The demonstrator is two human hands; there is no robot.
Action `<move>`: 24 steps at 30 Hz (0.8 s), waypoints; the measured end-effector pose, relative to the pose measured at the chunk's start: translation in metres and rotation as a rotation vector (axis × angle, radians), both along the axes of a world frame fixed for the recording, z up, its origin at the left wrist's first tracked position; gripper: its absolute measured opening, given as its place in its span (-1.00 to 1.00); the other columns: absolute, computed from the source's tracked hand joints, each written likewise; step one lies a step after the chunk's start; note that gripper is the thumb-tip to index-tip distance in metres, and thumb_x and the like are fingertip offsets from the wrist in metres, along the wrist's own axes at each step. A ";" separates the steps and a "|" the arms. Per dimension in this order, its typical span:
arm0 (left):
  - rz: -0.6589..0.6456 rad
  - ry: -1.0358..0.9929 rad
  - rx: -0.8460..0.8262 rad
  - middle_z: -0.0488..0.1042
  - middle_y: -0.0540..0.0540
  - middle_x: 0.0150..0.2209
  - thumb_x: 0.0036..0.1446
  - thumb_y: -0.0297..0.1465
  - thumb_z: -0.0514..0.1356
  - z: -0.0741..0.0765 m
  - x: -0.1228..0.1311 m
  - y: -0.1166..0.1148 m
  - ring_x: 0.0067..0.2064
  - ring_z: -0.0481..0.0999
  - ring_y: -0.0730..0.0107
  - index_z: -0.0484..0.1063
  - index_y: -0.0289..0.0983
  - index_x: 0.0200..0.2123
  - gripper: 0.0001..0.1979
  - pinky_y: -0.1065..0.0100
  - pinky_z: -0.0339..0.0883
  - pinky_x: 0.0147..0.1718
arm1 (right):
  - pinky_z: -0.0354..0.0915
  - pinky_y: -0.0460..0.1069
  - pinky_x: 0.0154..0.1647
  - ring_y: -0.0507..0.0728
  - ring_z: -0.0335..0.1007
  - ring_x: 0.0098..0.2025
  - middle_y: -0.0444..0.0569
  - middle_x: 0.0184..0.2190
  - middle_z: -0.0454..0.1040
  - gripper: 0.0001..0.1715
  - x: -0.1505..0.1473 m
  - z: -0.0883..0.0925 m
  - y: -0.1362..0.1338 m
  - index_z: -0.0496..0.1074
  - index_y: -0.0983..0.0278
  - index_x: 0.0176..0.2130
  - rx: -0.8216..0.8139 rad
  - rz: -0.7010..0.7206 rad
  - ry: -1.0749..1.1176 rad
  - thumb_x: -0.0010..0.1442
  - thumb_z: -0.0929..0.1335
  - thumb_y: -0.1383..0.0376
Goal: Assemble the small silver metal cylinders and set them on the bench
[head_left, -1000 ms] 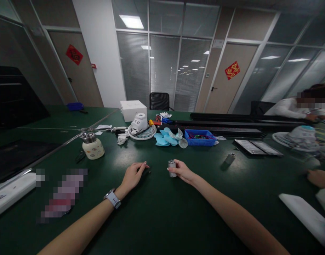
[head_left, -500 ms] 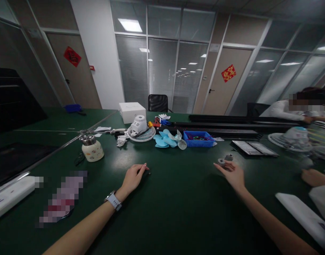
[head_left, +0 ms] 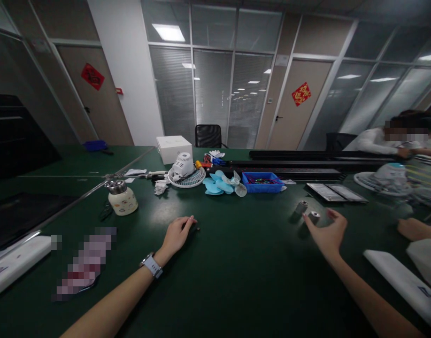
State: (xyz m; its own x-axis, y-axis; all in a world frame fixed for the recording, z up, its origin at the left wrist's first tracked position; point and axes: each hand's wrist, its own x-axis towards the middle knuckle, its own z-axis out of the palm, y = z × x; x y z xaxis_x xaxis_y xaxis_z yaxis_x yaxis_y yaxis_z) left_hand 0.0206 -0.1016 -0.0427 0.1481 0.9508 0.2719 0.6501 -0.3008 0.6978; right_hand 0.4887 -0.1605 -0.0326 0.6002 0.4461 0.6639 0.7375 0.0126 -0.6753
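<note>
Two small grey metal cylinders stand side by side on the green table: one cylinder [head_left: 301,207] farther left, the other cylinder [head_left: 314,217] just beside my right hand [head_left: 327,231]. That hand is open, thumb and fingers spread on either side of the nearer cylinder, with a gap on the finger side. My left hand [head_left: 177,234], below a wristwatch [head_left: 151,265], rests on the table with its fingers curled and thumb against them; whatever they may hold is hidden. A tiny dark piece [head_left: 198,228] lies just right of its fingertips.
Behind lie a white fan base [head_left: 183,164] on a grille, light-blue fan blades [head_left: 218,183], a blue tray [head_left: 263,188] of wires and a white box [head_left: 175,149]. A cream bottle [head_left: 124,202] stands left. Another person's hand [head_left: 418,231] rests at right near a white bar [head_left: 402,281].
My right hand has let go of a grey cylinder, which now stands by the other one. Its fingers have spread and the hand has shifted right. The left hand is still.
</note>
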 end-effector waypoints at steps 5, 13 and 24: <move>0.024 -0.106 -0.028 0.59 -0.10 -0.16 0.25 -0.15 -0.04 0.000 0.000 -0.001 -0.10 0.53 0.23 0.49 -0.24 -0.12 -0.60 0.24 0.34 -0.08 | 0.32 0.06 -0.17 0.13 0.38 -0.26 -0.01 -0.25 0.44 -0.60 -0.118 0.011 -0.006 0.46 0.23 -0.12 -0.287 0.696 -0.267 0.15 0.37 0.02; 0.072 -0.157 0.019 0.58 -0.11 -0.21 0.23 -0.24 -0.05 -0.006 -0.002 0.002 -0.14 0.55 0.25 0.47 -0.25 -0.21 -0.66 0.25 0.36 -0.12 | 0.16 -0.02 -0.28 0.06 0.31 -0.38 -0.14 -0.45 0.41 -0.53 -0.275 -0.008 0.048 0.54 0.11 -0.05 -0.623 0.975 -0.324 0.10 0.42 -0.03; 0.054 -0.108 0.015 0.59 -0.12 -0.22 0.23 -0.22 -0.04 -0.005 0.000 0.001 -0.11 0.54 0.20 0.47 -0.24 -0.21 -0.66 0.20 0.35 -0.09 | 0.15 -0.07 -0.43 0.03 0.25 -0.46 -0.10 -0.45 0.37 -0.63 -0.205 -0.003 0.031 0.59 0.16 -0.15 -0.446 0.951 -0.180 0.21 0.34 0.01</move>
State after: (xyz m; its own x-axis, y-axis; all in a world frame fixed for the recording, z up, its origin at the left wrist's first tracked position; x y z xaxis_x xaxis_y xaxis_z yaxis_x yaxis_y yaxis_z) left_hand 0.0202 -0.1005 -0.0477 0.0656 0.9523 0.2980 0.5869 -0.2783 0.7603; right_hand 0.2839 -0.1294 -0.0355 -0.2135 0.9047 0.3688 0.6440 0.4142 -0.6432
